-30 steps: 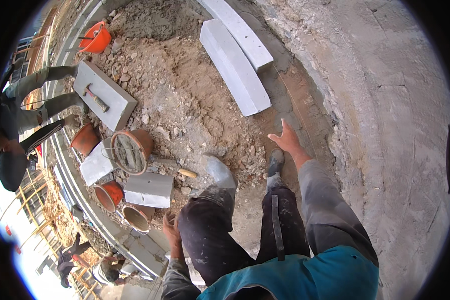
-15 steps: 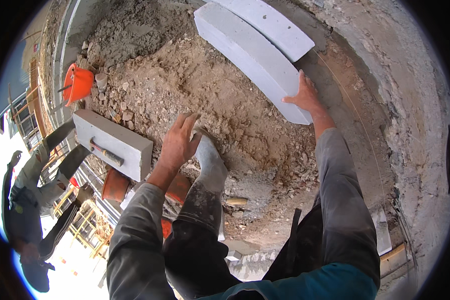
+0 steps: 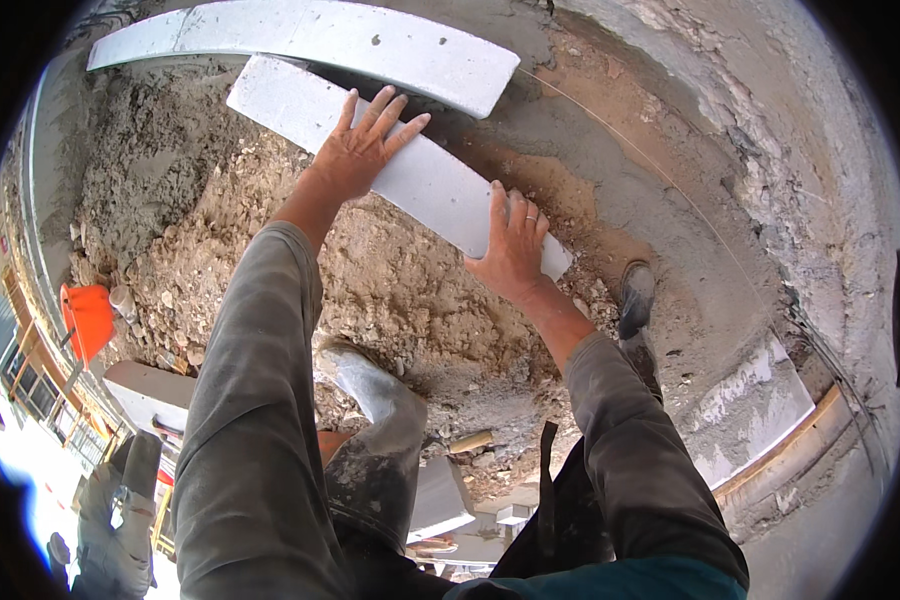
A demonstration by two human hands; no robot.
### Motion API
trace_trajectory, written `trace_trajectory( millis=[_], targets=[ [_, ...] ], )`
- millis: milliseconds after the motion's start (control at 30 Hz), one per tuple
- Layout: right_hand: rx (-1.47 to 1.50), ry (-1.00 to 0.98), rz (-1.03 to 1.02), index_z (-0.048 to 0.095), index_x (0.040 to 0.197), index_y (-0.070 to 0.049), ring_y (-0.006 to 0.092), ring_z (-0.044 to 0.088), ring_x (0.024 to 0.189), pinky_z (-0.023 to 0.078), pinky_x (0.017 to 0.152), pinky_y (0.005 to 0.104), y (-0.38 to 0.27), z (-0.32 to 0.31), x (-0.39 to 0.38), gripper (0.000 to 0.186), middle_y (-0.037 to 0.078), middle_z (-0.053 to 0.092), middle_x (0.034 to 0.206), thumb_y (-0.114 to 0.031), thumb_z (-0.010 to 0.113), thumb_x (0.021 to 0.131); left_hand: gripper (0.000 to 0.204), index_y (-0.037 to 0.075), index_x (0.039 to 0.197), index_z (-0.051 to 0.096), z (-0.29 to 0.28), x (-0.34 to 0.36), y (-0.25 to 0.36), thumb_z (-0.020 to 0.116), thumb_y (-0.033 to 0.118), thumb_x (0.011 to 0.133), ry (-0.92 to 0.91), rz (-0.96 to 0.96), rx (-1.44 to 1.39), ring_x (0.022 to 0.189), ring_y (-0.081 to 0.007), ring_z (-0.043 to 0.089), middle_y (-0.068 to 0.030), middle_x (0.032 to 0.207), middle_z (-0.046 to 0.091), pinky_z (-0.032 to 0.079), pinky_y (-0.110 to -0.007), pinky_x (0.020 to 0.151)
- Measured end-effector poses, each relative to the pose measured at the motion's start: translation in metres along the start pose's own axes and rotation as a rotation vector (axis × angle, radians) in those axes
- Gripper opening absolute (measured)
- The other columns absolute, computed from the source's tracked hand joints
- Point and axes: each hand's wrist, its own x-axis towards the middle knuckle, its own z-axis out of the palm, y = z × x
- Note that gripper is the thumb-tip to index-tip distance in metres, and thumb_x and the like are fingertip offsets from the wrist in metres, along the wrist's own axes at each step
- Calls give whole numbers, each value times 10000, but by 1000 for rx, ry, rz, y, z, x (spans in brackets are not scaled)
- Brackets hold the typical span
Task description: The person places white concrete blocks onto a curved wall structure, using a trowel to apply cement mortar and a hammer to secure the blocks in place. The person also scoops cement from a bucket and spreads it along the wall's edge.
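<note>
My left hand (image 3: 365,140) lies with fingers spread across the pale concrete block (image 3: 420,180), its fingertips reaching over the far edge. Toward the block's right end, my right hand (image 3: 505,235) grips it, thumb on the near side and fingers over the top. A second long, curved block (image 3: 300,35) lies behind this one, with a narrow dark gap between them. A thin string (image 3: 650,150) runs from near that block's end across wet mortar.
An orange bucket (image 3: 88,318), another block (image 3: 145,390) and rubble lie at left. A co-worker's legs (image 3: 120,510) show at lower left. My boots (image 3: 365,385) stand on rough dirt. A mortar-smeared slab (image 3: 745,410) and a rough concrete edge (image 3: 820,200) are at right.
My hands have moved from in front of me onto the block, right hand first, then left. The view has swung, and the blocks now sit farther left in it.
</note>
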Motion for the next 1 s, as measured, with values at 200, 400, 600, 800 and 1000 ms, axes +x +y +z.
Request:
trace_trajectory(
  millis=[200, 400, 600, 800, 1000],
  targets=[
    [74, 13, -2, 210, 1477, -27, 393, 344, 1239, 241, 1030, 535, 22, -18, -8, 1095, 255, 350, 1335, -304, 846, 630, 1051, 102, 1503, 208, -30, 17, 5, 827, 291, 674, -220, 130, -1, 1369, -345, 294, -188, 1400, 359, 176, -512, 1184],
    [42, -8, -104, 302, 1459, -56, 367, 397, 1192, 273, 1004, 519, 64, -105, -109, 1007, 238, 393, 1301, -287, 823, 629, 1063, 88, 1470, 261, -112, -21, 88, 842, 304, 606, -229, 110, -245, 1304, -363, 343, -198, 1333, 380, 198, -536, 1154],
    [4, -24, -108, 356, 1438, -67, 401, 406, 1188, 278, 1007, 545, 140, -211, -205, 1002, 228, 401, 1311, -269, 796, 561, 1048, 84, 1431, 365, -191, -8, 186, 869, 328, 545, -43, 236, -512, 1235, -372, 402, -209, 1267, 423, 222, -558, 1115],
    [-139, 81, -95, 391, 1414, -58, 422, 410, 1164, 295, 981, 580, 234, -254, -250, 955, 252, 400, 1297, -277, 787, 573, 1008, 88, 1445, 383, -239, 66, 262, 855, 382, 604, 65, 323, -408, 1215, -351, 416, -200, 1262, 449, 253, -530, 1097],
    [-208, 91, -91, 365, 1430, -54, 448, 379, 1190, 282, 995, 588, 309, -263, -234, 984, 265, 374, 1329, -241, 805, 570, 1010, 116, 1467, 368, -250, 139, 296, 845, 381, 617, 87, 323, -355, 1233, -337, 408, -188, 1280, 446, 234, -511, 1125]
  ],
)
